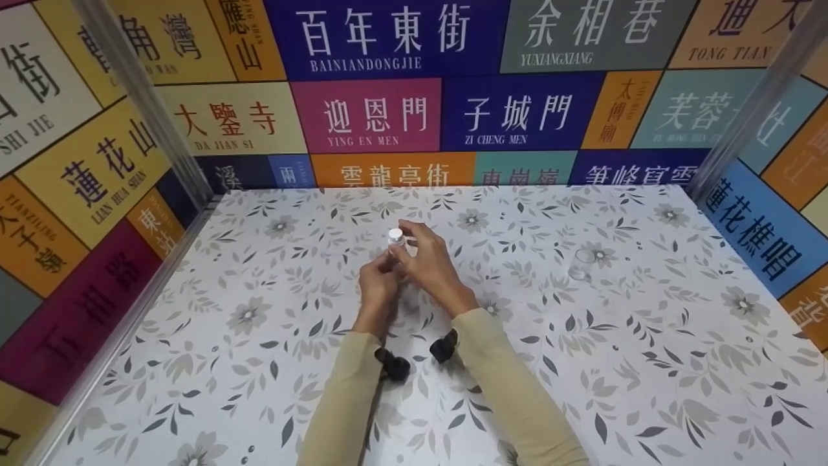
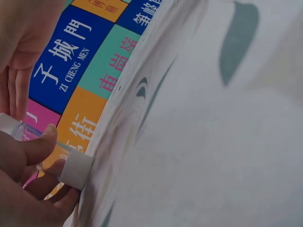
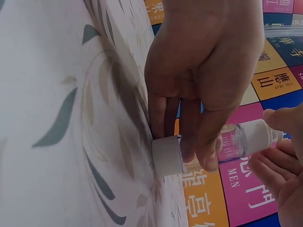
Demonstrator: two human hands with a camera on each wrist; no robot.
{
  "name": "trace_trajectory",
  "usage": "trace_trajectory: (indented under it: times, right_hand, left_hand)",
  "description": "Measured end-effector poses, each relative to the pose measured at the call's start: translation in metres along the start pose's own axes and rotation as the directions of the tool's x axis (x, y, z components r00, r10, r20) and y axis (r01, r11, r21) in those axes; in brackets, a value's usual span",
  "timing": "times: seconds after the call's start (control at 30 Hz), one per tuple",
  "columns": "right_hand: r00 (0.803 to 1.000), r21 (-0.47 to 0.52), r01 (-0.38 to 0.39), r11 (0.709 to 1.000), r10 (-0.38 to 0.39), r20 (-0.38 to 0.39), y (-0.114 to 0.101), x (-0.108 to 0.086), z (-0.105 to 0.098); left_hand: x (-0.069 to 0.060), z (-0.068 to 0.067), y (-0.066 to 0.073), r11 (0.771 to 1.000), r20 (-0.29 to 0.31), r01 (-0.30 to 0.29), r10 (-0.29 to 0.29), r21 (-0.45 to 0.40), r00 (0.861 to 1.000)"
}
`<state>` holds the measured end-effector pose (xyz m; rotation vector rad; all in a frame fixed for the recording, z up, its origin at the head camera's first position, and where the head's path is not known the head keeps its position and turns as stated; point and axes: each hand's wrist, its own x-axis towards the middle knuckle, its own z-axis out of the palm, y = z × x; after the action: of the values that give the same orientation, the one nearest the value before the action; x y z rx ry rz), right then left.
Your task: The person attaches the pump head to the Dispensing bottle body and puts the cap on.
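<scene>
A small clear bottle (image 3: 232, 144) with a white base (image 3: 168, 156) stands upright on the table in the wrist views. My left hand (image 1: 378, 283) grips its lower body between thumb and fingers. On top sits a white cap (image 1: 396, 237), which tapers to a narrower tip in the right wrist view. Thumb and fingers of my right hand (image 1: 430, 262) are on opposite sides of that cap, pinching it. In the left wrist view, the left hand (image 2: 33, 168) covers part of the bottle, and the right hand (image 2: 19, 71) shows above it.
A clear, cup-like piece (image 1: 581, 265) rests on the tabletop to the right of my hands. The table (image 1: 291, 388) has a leaf-and-flower cover. Panels with street names (image 1: 369, 116) rise behind it and at both sides, with clear posts at the corners.
</scene>
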<state>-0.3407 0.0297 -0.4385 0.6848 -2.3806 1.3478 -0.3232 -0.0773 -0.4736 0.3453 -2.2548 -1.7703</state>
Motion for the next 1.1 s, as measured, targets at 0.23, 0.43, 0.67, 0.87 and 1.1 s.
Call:
trace_trajectory:
  times: [0.23,0.43,0.67,0.87,1.1]
  right_hand:
    - [1.000,0.006,0.010,1.000,-0.010,0.028,0.0001,-0.0004,0.0010]
    - [1.000,-0.008,0.013,1.000,-0.013,0.016,-0.0008,-0.0008,0.0015]
    - [1.000,-0.006,0.022,1.000,-0.022,0.006,-0.0007,0.0006,0.0024]
    - [1.000,-0.022,0.021,1.000,-0.021,0.017,-0.0017,0.0005,0.0027]
    - [1.000,-0.046,0.005,0.999,-0.004,0.013,-0.0025,0.0002,0.0034]
  left_hand:
    - [-0.0006,0.0011,-0.0012,0.999,-0.013,-0.011,0.010,-0.033,1.000]
    - [-0.0020,0.0006,-0.0007,0.999,-0.013,-0.030,0.029,-0.040,0.999]
    - [-0.0006,0.0004,0.0004,1.000,-0.020,-0.018,0.017,-0.024,1.000]
    - [0.0002,0.0016,-0.0009,0.999,-0.033,-0.017,0.016,-0.039,0.999]
    - [0.0005,0.0014,-0.0016,1.000,-0.039,-0.022,0.021,-0.002,0.999]
